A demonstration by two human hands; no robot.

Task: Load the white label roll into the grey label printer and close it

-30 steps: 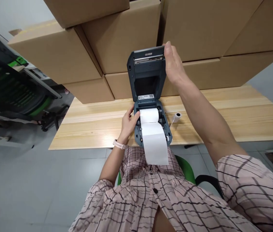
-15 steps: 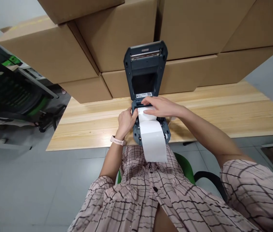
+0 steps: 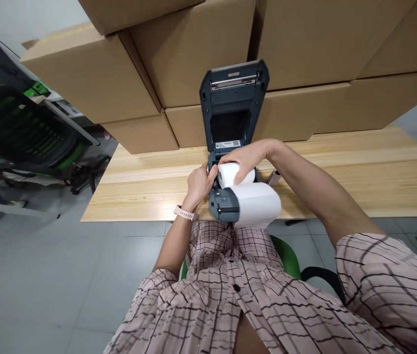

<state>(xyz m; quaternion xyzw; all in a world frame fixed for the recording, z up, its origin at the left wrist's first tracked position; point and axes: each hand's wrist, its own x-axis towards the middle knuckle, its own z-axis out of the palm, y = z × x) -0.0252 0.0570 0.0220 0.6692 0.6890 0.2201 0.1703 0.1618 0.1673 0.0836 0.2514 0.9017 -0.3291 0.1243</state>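
A dark grey label printer (image 3: 223, 212) stands at the table's front edge, its lid (image 3: 233, 105) raised upright. My right hand (image 3: 249, 156) is closed over the top of a white label roll (image 3: 226, 175), lifted and tilted in the printer's bay. The loose paper strip (image 3: 258, 201) from the roll bows out to the right and hangs over the printer's front. At the printer's left side is my left hand (image 3: 200, 186), with the thumb on its rim and the fingers curled along the edge. Part of the bay is hidden by the roll and paper.
Large cardboard boxes (image 3: 193, 59) are stacked behind the printer on the wooden table (image 3: 149, 187). A small whitish cylinder (image 3: 274, 177) sits to the right of the roll. An office chair (image 3: 20, 132) stands at the left on the tiled floor.
My right hand has gone from lying flat over the roll to gripping it. The roll has lifted and tilted, and its paper strip has swung right, uncovering the printer's front left part.
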